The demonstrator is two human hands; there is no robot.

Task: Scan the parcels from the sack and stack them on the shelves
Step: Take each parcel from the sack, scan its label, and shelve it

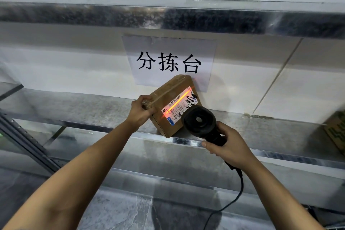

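Parcel (168, 89), a taped brown carton, is sitting tilted on the metal shelf (84, 106), labelled face turned up toward the person; its lower corner looks to be resting at the shelf's front lip. Left hand (141, 111) is holding its left corner, fingers curled over the edge. That grip is closed on the carton, and the rest of the carton is running off to its right. My read: the tilt is squaring the label (178, 105) to the beam. Right hand (231, 147) is wrapping the handle of the black scanner (198, 121), grip fully closed round it. Index finger is lying forward underneath; can't tell if it's pressing a trigger. Scanner head is sitting just ahead of the right grip, over the label's near corner. An orange scan line (177, 103) is running diagonally across the barcode and spilling past the carton's far edge onto the wall. Cable (242, 186) is dropping from below the right grip toward the floor (121, 211), grey stone-pattern tile. So the scan step is in progress and shelving is not yet done. Beyond both grips a paper sign (168, 59) is hanging taped to the white wall, under an upper shelf (130, 17). Far right of the right grip, another box (336, 132) is poking into view.
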